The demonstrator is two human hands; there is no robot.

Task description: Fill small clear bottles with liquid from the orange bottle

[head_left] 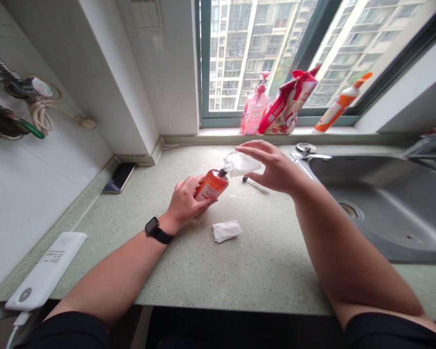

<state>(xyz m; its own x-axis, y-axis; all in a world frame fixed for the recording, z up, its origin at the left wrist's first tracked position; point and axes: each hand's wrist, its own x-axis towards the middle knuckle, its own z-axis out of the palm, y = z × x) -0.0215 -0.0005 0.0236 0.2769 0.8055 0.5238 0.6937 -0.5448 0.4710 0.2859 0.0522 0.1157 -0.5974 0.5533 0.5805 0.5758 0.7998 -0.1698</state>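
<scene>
My left hand [185,201] is wrapped round an orange-red bottle [213,185] with a pale label, tilted up to the right. In my right hand [272,165], between thumb and fingers, is a clear bottle [244,164], tipped so that its neck points down-left. The two bottle mouths meet, or nearly so, at a dark piece on the orange bottle's neck. Below them a folded white cloth or tissue [226,231] lies on the speckled counter [203,276]. Behind the clear bottle lies a clear tube with a black end [256,184].
A phone [119,178] and a white power bank [47,269] lie at the left. The steel sink [385,194] and its tap [314,156] are at the right. On the sill stand a pink pump bottle [255,110], a red bag [290,103] and an orange bottle with a white neck [337,109].
</scene>
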